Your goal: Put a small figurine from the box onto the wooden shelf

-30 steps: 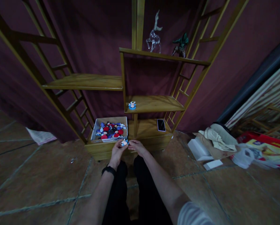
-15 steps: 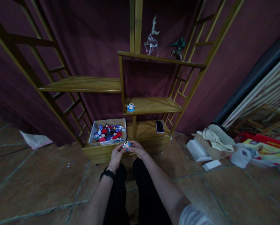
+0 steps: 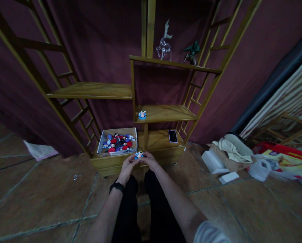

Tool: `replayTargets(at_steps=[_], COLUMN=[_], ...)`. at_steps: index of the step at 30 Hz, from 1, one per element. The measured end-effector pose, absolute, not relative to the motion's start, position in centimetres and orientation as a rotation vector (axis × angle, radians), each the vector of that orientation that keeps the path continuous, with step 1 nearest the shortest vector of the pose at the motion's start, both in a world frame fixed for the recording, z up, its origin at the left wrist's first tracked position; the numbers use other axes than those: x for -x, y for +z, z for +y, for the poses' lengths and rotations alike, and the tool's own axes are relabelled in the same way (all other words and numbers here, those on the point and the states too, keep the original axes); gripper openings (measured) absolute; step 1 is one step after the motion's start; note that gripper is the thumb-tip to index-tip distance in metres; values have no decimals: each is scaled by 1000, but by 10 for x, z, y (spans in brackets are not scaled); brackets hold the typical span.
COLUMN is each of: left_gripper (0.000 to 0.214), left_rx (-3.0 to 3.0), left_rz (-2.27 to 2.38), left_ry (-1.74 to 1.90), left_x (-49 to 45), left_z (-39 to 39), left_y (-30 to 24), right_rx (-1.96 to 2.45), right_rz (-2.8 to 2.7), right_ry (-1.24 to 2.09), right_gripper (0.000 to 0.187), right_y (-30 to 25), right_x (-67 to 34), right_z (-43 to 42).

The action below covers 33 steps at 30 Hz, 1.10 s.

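Through the head camera I look down at two bare hands meeting low in the center, just on the near side of a wooden shelf unit (image 3: 151,116). The left hand (image 3: 126,167), with a black wristband (image 3: 117,186), and the right hand (image 3: 149,159) pinch a small blue-and-white figurine (image 3: 139,155) between them, fingers bent in, with only the toy's width separating the two sets of fingertips. The figurine sits in front of the unit's low base, near the right near corner of a box (image 3: 103,154) filled with red, blue and black figures (image 3: 118,143). From here it looks compact, its broader extent running left to right; which way it faces is too small for me to tell. Farther off, a similar blue-based figurine (image 3: 142,115) stands upright at the left end of a shelf (image 3: 168,113). A phone (image 3: 173,136) lies lower, to the right.
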<state>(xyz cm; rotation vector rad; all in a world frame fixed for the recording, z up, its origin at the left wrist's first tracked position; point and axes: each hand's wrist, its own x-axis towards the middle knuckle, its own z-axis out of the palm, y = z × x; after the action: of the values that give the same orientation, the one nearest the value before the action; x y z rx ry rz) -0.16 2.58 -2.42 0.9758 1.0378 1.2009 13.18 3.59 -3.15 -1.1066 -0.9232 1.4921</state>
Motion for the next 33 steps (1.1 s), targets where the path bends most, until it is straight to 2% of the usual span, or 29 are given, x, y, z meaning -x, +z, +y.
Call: replayTargets(at_steps=[10, 18, 24, 33], left_gripper=[46, 41, 32, 53], left_rx=[-1095, -1204, -1726, -2319], left_rz=[1090, 1112, 1357, 1544], left_ry=[1202, 1275, 1300, 861], left_x=[4, -1, -4, -7], left_z=[23, 22, 12, -8], left_y=[-35, -44, -34, -13], right_rx=[1012, 1085, 1114, 1095], right_rz=[-983, -1119, -1199, -1230], right_ry=[1542, 1440, 1341, 1379], right_gripper=[39, 35, 34, 30], right_y=[-29, -33, -31, -39], right_x=[-136, -137, -139, -140], right_z=[26, 29, 29, 33])
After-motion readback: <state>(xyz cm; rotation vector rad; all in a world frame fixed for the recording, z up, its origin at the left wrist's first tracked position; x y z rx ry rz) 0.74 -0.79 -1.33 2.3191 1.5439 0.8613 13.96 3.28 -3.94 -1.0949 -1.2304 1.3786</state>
